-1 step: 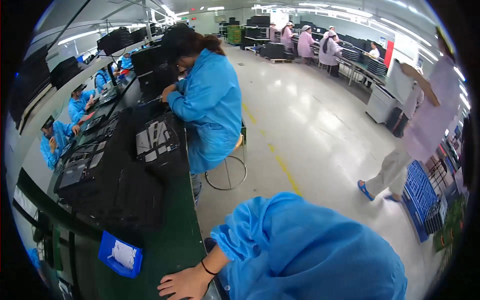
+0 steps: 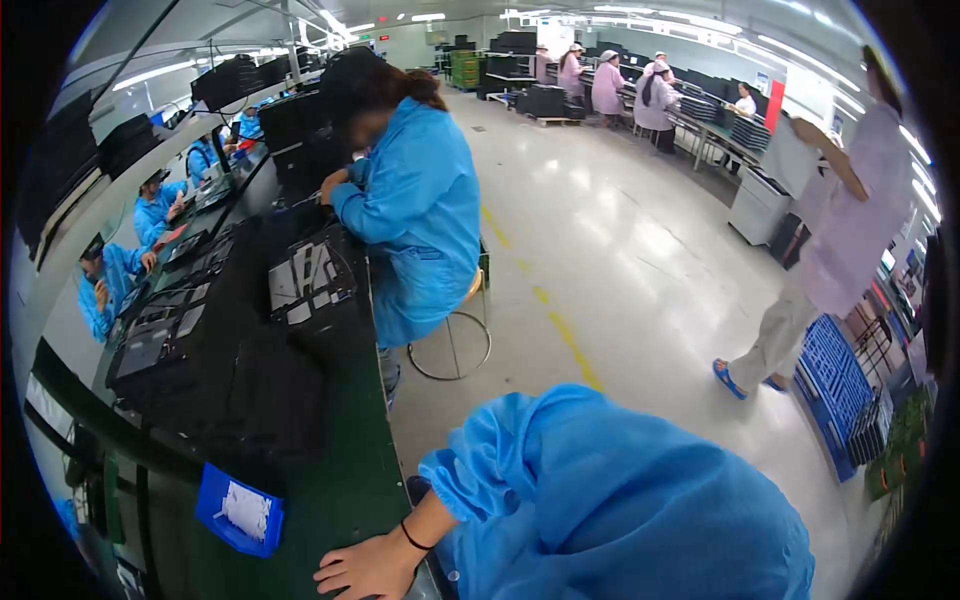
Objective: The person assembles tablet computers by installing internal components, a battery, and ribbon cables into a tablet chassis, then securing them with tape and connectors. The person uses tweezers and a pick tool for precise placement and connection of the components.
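Note:
My right hand [image 2: 368, 568] lies palm down on the edge of the green workbench [image 2: 355, 475], its fingers stretched out and a little spread. It holds nothing. A thin dark band circles the wrist, and a loose blue sleeve [image 2: 600, 480] covers the arm above it. Nearest to the hand, on the left, a small blue bin [image 2: 210, 492] stands on the bench with white strip-like pieces [image 2: 244, 511] inside. My left hand is out of the picture.
Beyond the bin rises a black stack [image 2: 270, 390], with trays of flat grey parts [image 2: 305, 275]. A co-worker in blue [image 2: 420, 220] sits past it on a round stool [image 2: 450, 345]. At right, a person in pink [image 2: 850, 220] stands by a blue pallet [image 2: 835, 385].
The view has shifted very slightly. The person in pink at the right has moved a little, the rear foot most of all. My right hand stays where it was on the bench.

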